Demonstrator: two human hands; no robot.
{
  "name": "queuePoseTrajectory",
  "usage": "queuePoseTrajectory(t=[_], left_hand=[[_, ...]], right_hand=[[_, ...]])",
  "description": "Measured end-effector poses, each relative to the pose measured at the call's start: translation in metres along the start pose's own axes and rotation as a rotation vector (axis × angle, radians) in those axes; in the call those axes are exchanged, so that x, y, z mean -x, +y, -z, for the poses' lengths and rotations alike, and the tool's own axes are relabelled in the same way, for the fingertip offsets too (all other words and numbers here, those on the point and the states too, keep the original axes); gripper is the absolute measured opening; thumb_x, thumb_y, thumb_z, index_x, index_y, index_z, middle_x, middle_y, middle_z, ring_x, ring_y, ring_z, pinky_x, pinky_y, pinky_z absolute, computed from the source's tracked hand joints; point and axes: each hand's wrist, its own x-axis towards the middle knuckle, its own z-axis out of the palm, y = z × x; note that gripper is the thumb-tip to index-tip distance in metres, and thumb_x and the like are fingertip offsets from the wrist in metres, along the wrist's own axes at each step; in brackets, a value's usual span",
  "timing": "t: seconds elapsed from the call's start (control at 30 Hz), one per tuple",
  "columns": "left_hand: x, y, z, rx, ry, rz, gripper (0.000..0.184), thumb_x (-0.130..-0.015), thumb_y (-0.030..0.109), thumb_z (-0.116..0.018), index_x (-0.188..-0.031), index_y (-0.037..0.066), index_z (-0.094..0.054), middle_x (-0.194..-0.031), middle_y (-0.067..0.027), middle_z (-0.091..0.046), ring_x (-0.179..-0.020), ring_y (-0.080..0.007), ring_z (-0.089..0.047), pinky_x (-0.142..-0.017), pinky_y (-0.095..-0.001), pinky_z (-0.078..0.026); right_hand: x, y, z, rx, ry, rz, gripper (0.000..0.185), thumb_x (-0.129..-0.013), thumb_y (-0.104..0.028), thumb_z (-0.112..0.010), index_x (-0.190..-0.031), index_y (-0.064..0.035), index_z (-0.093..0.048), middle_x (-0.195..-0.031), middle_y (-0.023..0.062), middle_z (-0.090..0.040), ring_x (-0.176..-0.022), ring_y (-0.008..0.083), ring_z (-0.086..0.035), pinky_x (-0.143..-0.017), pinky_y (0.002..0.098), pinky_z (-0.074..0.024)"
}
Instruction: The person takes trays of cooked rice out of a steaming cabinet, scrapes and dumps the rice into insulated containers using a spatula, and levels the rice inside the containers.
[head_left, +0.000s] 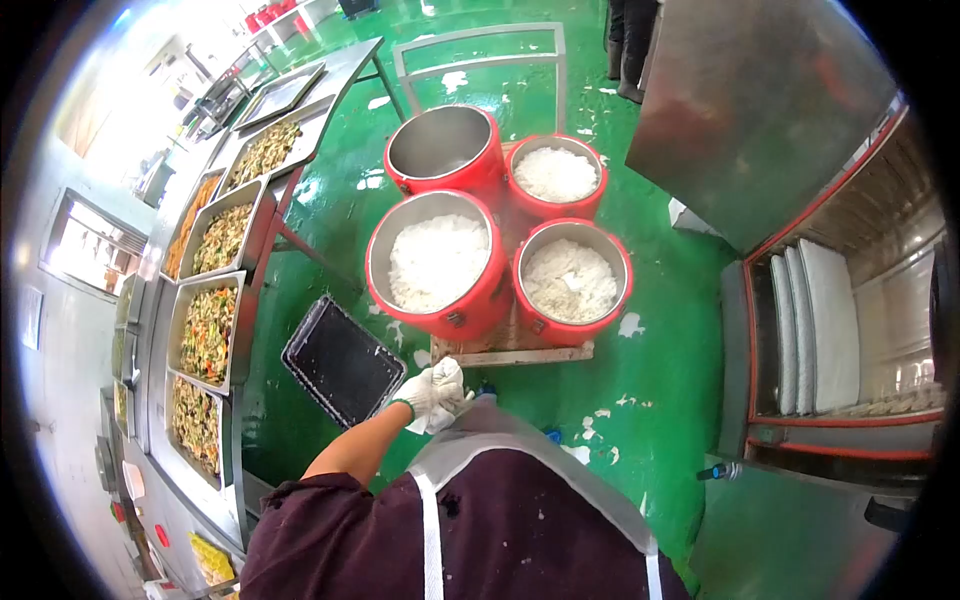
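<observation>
My left hand, in a white knit glove with a green cuff, is in front of my apron. Its fingers look closed, and a bit of white material shows at them that I cannot make out. Just beyond stands a low wooden trolley bearing red insulated pots. White rice fills the near left pot, the near right pot and the far right pot. Inside the far left pot, bare steel shows. My right hand does not appear.
A black tray lies on the wet green floor left of my hand. Along the left, a steel table carries several trays of cooked vegetables. To the right, a steel cabinet stands open with its door swung out. A person's boots show behind it.
</observation>
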Motion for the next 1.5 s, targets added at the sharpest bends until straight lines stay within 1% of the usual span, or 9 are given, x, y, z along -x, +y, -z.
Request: queuePoseTrajectory(t=[0.2,0.23,0.57,0.83,1.0,1.1,1.2,1.37,1.5], left_hand=[[-0.06,0.019,-0.039,0.434,-0.069,-0.114,0.059,-0.092,0.046,-0.064,-0.126,-0.002,-0.056,-0.111,-0.0104,-0.067,-0.098,-0.0165,-0.064,-0.089,-0.0313,-0.05],[-0.071,0.032,-0.041,0.389,-0.126,-0.129,0.044,-0.097,0.028,-0.062,-0.131,0.003,-0.053,-0.12,-0.0049,-0.062,-0.107,-0.0143,-0.059,-0.093,-0.0289,-0.048],[-0.126,0.174,-0.065,0.841,-0.45,-0.044,0.045,-0.093,0.04,-0.066,-0.118,0.003,-0.06,-0.103,-0.0039,-0.066,-0.092,-0.0121,-0.061,-0.086,-0.0302,-0.05],[-0.172,0.214,-0.093,1.35,-0.803,0.241,0.046,-0.102,0.046,-0.046,-0.119,0.004,-0.056,-0.097,-0.009,-0.068,-0.081,-0.0208,-0.068,-0.068,-0.0344,-0.056],[-0.15,0.295,-0.088,1.154,-0.611,0.352,0.049,-0.103,0.05,-0.038,-0.124,0.009,-0.054,-0.104,-0.0098,-0.068,-0.086,-0.0269,-0.069,-0.071,-0.038,-0.058],[-0.196,0.262,-0.149,1.623,-1.165,0.321,0.051,-0.102,0.052,-0.038,-0.129,0.011,-0.051,-0.11,-0.0135,-0.066,-0.091,-0.0321,-0.068,-0.076,-0.0446,-0.058],[-0.209,0.274,-0.175,1.7,-1.242,0.402,0.054,-0.1,0.055,-0.039,-0.132,0.013,-0.049,-0.115,-0.0176,-0.063,-0.096,-0.0385,-0.066,-0.08,-0.053,-0.056],[-0.174,0.369,-0.189,1.462,-0.811,0.45,0.064,-0.08,0.076,-0.057,-0.087,0.012,-0.049,-0.065,0.0084,-0.04,-0.055,-0.0049,-0.04,-0.062,-0.0248,-0.038],[-0.183,0.412,-0.224,1.632,-0.883,0.425,0.052,-0.088,0.063,-0.057,-0.094,0.012,-0.048,-0.067,0.0063,-0.043,-0.056,-0.006,-0.043,-0.058,-0.0253,-0.041]], right_hand=[[0.002,-0.044,0.005,-0.159,-0.022,0.06,0.017,-0.089,-0.017,-0.049,-0.104,-0.0085,-0.047,-0.078,0.012,-0.049,-0.063,0.0242,-0.046,-0.055,0.0378,-0.039],[0.004,-0.053,0.009,-0.186,-0.011,0.067,0.015,-0.089,-0.017,-0.049,-0.102,-0.0086,-0.047,-0.076,0.0108,-0.048,-0.06,0.0228,-0.045,-0.053,0.037,-0.0382],[0.074,-0.201,0.107,-0.746,0.173,0.313,0.012,-0.094,-0.02,-0.046,-0.084,-0.0132,-0.046,-0.066,-0.0005,-0.045,-0.043,0.009,-0.038,-0.04,0.0269,-0.0358],[0.124,-0.269,0.117,-0.967,0.82,0.735,0.027,-0.086,-0.008,-0.054,-0.112,-0.0068,-0.05,-0.067,-0.001,-0.041,-0.05,0.0073,-0.04,-0.05,0.0282,-0.0477],[0.108,-0.263,0.142,-0.913,0.525,0.441,0.01,-0.096,-0.015,-0.055,-0.103,-0.0094,-0.053,-0.055,-0.0055,-0.029,-0.041,0.0059,-0.03,-0.042,0.0332,-0.0475],[0.093,-0.273,0.165,-0.961,0.429,0.355,0.006,-0.096,-0.016,-0.055,-0.098,-0.0112,-0.053,-0.054,-0.0064,-0.027,-0.038,0.0052,-0.026,-0.039,0.032,-0.0448],[0.07,-0.276,0.196,-0.939,0.364,0.367,0.009,-0.095,-0.018,-0.057,-0.097,-0.0103,-0.053,-0.055,-0.0066,-0.031,-0.042,0.0055,-0.031,-0.04,0.0306,-0.0474],[0.039,-0.288,0.26,-0.976,0.237,0.381,0.009,-0.096,-0.018,-0.056,-0.097,-0.0093,-0.053,-0.056,-0.0063,-0.034,-0.043,0.0061,-0.033,-0.042,0.0311,-0.0498],[0.021,-0.299,0.321,-0.963,0.27,0.395,0.009,-0.095,-0.018,-0.056,-0.096,-0.0094,-0.053,-0.056,-0.006,-0.032,-0.043,0.0067,-0.032,-0.042,0.0315,-0.0504]])
